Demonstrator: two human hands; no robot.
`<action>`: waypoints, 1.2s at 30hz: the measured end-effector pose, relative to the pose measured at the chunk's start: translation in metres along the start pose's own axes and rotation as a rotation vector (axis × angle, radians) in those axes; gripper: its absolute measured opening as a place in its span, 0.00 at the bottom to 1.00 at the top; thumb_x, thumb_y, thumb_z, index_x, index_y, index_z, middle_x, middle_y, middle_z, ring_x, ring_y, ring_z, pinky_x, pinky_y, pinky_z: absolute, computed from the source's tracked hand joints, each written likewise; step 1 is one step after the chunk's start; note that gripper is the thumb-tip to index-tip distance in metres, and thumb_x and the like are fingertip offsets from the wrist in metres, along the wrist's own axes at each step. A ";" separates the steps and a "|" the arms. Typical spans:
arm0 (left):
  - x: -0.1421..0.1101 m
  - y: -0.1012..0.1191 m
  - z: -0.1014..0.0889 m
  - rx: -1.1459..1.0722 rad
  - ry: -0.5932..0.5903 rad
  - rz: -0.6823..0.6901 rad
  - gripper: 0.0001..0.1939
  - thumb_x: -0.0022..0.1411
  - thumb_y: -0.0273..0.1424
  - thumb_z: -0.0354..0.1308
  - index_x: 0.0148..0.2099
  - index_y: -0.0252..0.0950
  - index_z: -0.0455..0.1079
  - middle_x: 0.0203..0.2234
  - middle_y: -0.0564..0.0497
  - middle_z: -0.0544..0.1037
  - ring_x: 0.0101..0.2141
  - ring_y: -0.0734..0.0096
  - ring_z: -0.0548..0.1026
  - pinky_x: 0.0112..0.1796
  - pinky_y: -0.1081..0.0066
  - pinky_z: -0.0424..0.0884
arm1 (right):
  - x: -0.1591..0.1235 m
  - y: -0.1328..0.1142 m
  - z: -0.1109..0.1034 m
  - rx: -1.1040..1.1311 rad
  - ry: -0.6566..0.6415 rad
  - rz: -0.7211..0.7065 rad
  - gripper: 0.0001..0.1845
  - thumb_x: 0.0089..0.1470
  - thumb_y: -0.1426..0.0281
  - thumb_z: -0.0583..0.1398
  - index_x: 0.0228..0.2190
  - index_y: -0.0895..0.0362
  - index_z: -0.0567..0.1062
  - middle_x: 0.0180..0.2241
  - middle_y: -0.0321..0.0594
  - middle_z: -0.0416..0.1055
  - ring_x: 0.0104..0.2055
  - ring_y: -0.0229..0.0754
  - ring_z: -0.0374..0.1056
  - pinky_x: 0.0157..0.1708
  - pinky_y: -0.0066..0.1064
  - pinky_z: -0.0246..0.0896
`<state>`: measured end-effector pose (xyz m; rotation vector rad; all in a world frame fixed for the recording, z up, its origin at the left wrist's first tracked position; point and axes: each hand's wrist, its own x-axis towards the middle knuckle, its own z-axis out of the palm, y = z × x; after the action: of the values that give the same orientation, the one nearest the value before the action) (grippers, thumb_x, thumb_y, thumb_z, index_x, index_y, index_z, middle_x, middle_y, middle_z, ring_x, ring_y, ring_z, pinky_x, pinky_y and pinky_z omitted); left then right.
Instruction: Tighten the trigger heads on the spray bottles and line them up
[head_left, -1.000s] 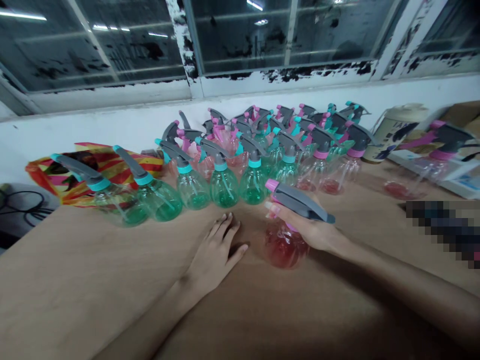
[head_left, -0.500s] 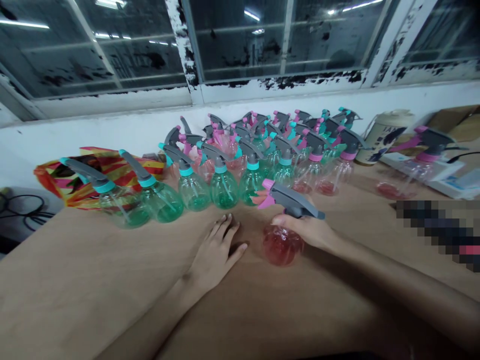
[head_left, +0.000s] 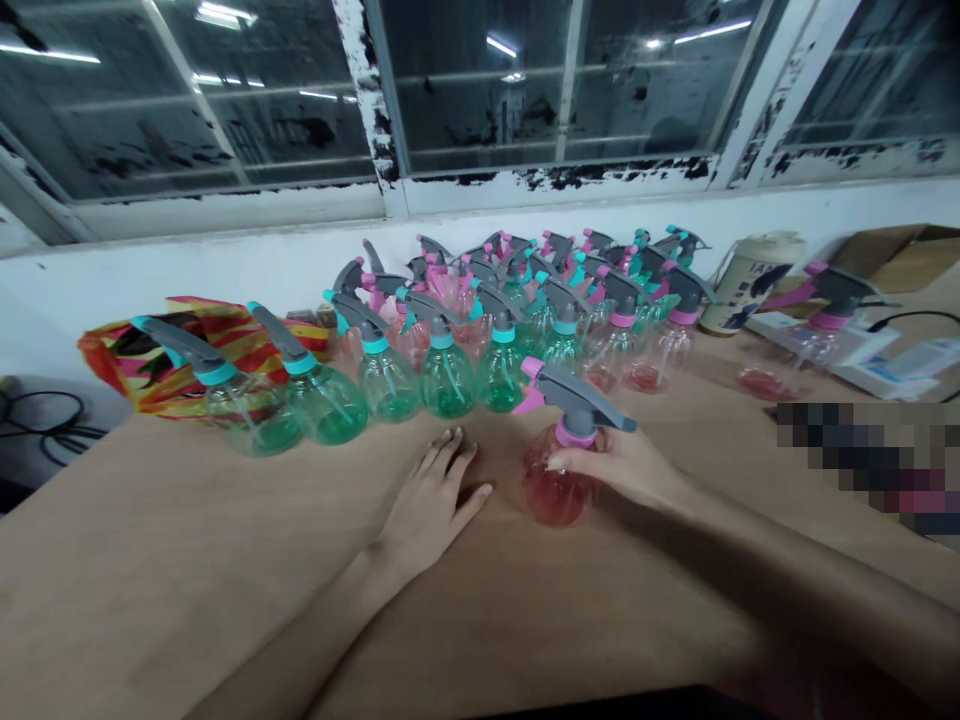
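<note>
My right hand (head_left: 626, 465) is wrapped round the body of a pink spray bottle (head_left: 551, 495), just below its pink collar. The bottle stands upright on the wooden table (head_left: 225, 570), its grey and pink trigger head pointing up and left; red-tinted liquid shows inside. Flat on the tabletop to the left lies my left hand (head_left: 431, 500), fingers spread, holding nothing. Beyond it stands a front row of green spray bottles with teal collars, among them one green spray bottle (head_left: 448, 380) near my fingertips.
Behind the front row, several pink and green spray bottles crowd against the wall. A separate pink spray bottle (head_left: 795, 350) stands right, near a cream container (head_left: 750, 285), a white tray (head_left: 862, 365) and a cardboard box (head_left: 900, 255). A striped bag (head_left: 112, 365) lies far left.
My right hand has slid from the pink bottle's neck down to its body, so the pink collar now shows. The left hand stays flat in place.
</note>
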<state>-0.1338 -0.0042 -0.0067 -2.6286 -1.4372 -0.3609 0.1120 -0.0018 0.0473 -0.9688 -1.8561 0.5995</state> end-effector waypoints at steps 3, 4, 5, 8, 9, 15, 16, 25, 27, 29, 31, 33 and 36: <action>0.000 0.000 0.000 -0.003 -0.001 -0.007 0.26 0.70 0.45 0.43 0.59 0.31 0.62 0.60 0.39 0.62 0.60 0.54 0.59 0.57 0.55 0.59 | -0.010 0.000 -0.005 -0.018 0.002 0.042 0.23 0.48 0.62 0.65 0.46 0.50 0.71 0.43 0.39 0.75 0.46 0.51 0.69 0.47 0.45 0.64; 0.000 -0.001 0.000 -0.006 -0.003 -0.009 0.26 0.70 0.45 0.43 0.59 0.32 0.62 0.60 0.40 0.63 0.60 0.55 0.59 0.57 0.55 0.59 | -0.013 -0.001 -0.007 -0.034 0.008 0.067 0.20 0.49 0.61 0.65 0.45 0.51 0.73 0.43 0.39 0.75 0.48 0.52 0.69 0.48 0.45 0.63; 0.000 -0.001 0.000 -0.009 -0.004 -0.012 0.26 0.69 0.45 0.44 0.59 0.32 0.63 0.60 0.40 0.63 0.60 0.55 0.60 0.57 0.55 0.59 | -0.015 -0.002 -0.009 -0.052 0.015 0.091 0.18 0.49 0.60 0.64 0.43 0.51 0.74 0.42 0.39 0.76 0.48 0.52 0.70 0.48 0.46 0.63; 0.000 -0.002 0.001 -0.017 -0.008 -0.018 0.26 0.69 0.45 0.44 0.59 0.32 0.63 0.60 0.40 0.63 0.60 0.54 0.60 0.57 0.54 0.59 | -0.020 -0.007 -0.015 -0.095 0.030 0.127 0.16 0.51 0.59 0.63 0.41 0.51 0.76 0.41 0.37 0.78 0.45 0.52 0.72 0.47 0.45 0.65; 0.000 -0.003 0.001 -0.020 -0.009 -0.018 0.26 0.69 0.45 0.44 0.59 0.32 0.63 0.60 0.40 0.63 0.60 0.54 0.60 0.57 0.54 0.59 | -0.021 -0.009 -0.018 -0.108 0.041 0.130 0.16 0.51 0.59 0.63 0.41 0.51 0.76 0.40 0.37 0.78 0.44 0.51 0.73 0.46 0.44 0.65; -0.002 -0.011 0.007 -0.057 0.030 -0.024 0.27 0.69 0.47 0.43 0.60 0.35 0.61 0.61 0.43 0.61 0.61 0.56 0.58 0.58 0.55 0.57 | -0.033 -0.003 -0.059 -0.272 0.118 0.213 0.17 0.51 0.59 0.63 0.42 0.51 0.76 0.42 0.38 0.77 0.44 0.53 0.73 0.43 0.44 0.67; -0.002 -0.013 0.008 -0.065 0.037 -0.023 0.27 0.69 0.47 0.43 0.60 0.35 0.61 0.61 0.43 0.61 0.61 0.57 0.58 0.58 0.55 0.56 | -0.035 0.003 -0.070 -0.307 0.129 0.227 0.16 0.51 0.59 0.63 0.42 0.51 0.76 0.44 0.39 0.76 0.45 0.54 0.72 0.42 0.44 0.68; -0.002 -0.024 0.012 -0.095 0.102 -0.017 0.24 0.68 0.44 0.45 0.61 0.40 0.59 0.61 0.47 0.62 0.60 0.57 0.61 0.58 0.54 0.58 | -0.043 0.082 -0.172 -0.522 0.325 0.287 0.23 0.49 0.49 0.59 0.33 0.56 0.76 0.32 0.47 0.77 0.33 0.54 0.73 0.32 0.43 0.66; -0.001 -0.026 0.012 -0.112 0.121 -0.010 0.24 0.68 0.43 0.45 0.62 0.41 0.57 0.61 0.48 0.61 0.60 0.57 0.61 0.57 0.53 0.59 | -0.038 0.094 -0.186 -0.584 0.374 0.303 0.24 0.49 0.48 0.58 0.31 0.56 0.77 0.30 0.47 0.77 0.32 0.55 0.73 0.31 0.42 0.65; -0.002 -0.029 0.013 -0.125 0.128 -0.005 0.24 0.68 0.43 0.46 0.63 0.42 0.55 0.62 0.49 0.61 0.60 0.56 0.61 0.57 0.52 0.60 | -0.033 0.102 -0.195 -0.611 0.422 0.316 0.24 0.49 0.48 0.58 0.31 0.57 0.77 0.30 0.49 0.78 0.32 0.55 0.73 0.30 0.41 0.64; -0.002 -0.032 0.015 -0.144 0.137 -0.013 0.25 0.67 0.41 0.46 0.64 0.44 0.54 0.62 0.49 0.60 0.60 0.56 0.61 0.57 0.51 0.60 | -0.026 0.109 -0.201 -0.620 0.455 0.322 0.23 0.50 0.50 0.58 0.32 0.57 0.77 0.32 0.49 0.78 0.33 0.54 0.74 0.30 0.40 0.64; -0.002 -0.036 0.016 -0.173 0.147 -0.014 0.24 0.67 0.40 0.46 0.64 0.47 0.54 0.62 0.51 0.61 0.59 0.56 0.63 0.56 0.53 0.63 | -0.020 0.114 -0.203 -0.634 0.475 0.319 0.21 0.51 0.52 0.58 0.32 0.57 0.77 0.32 0.48 0.78 0.34 0.53 0.74 0.32 0.39 0.64; -0.002 -0.041 0.018 -0.193 0.148 -0.009 0.24 0.68 0.39 0.45 0.65 0.48 0.52 0.61 0.52 0.63 0.57 0.57 0.66 0.53 0.55 0.67 | -0.012 0.123 -0.203 -0.672 0.507 0.311 0.16 0.51 0.56 0.59 0.31 0.57 0.76 0.32 0.48 0.77 0.35 0.52 0.73 0.35 0.39 0.64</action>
<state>-0.1665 0.0203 -0.0249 -2.6745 -1.4322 -0.7135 0.3413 0.0595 0.0423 -1.6885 -1.4586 -0.1308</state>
